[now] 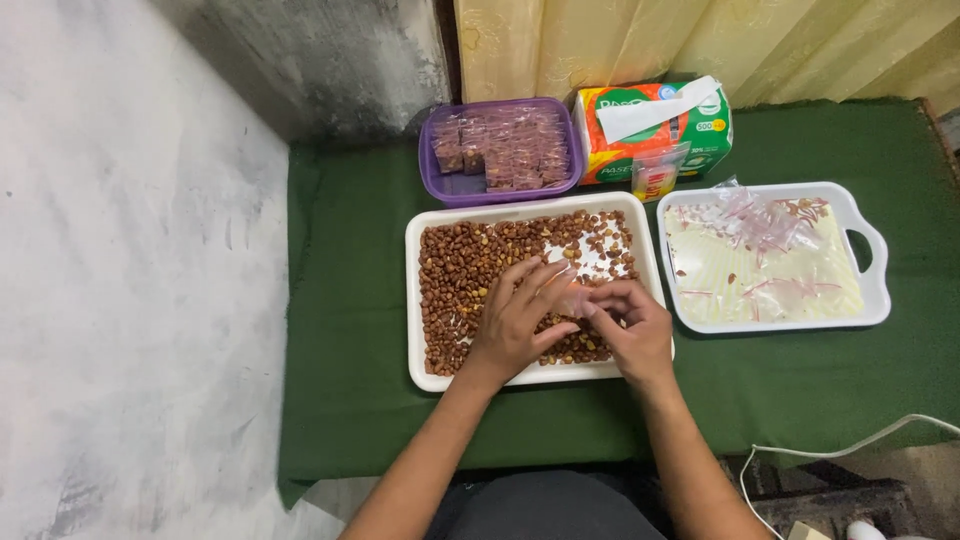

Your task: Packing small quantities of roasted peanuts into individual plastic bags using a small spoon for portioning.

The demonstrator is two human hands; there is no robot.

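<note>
A white tray (413,300) full of brown roasted peanuts (460,265) lies on a green cloth. Both my hands hover over its near right part. My left hand (520,315) and my right hand (630,325) meet around a small clear plastic bag (578,298), pinching it between the fingers. Whether the bag has nuts in it is hard to tell.
A purple tub (430,170) of small filled packets stands behind the tray. Beside it is a tissue pack (655,120) with a small packet leaning on it. A white handled tray (870,290) with empty clear bags lies at the right. A white cable (850,445) runs near the table's front right edge.
</note>
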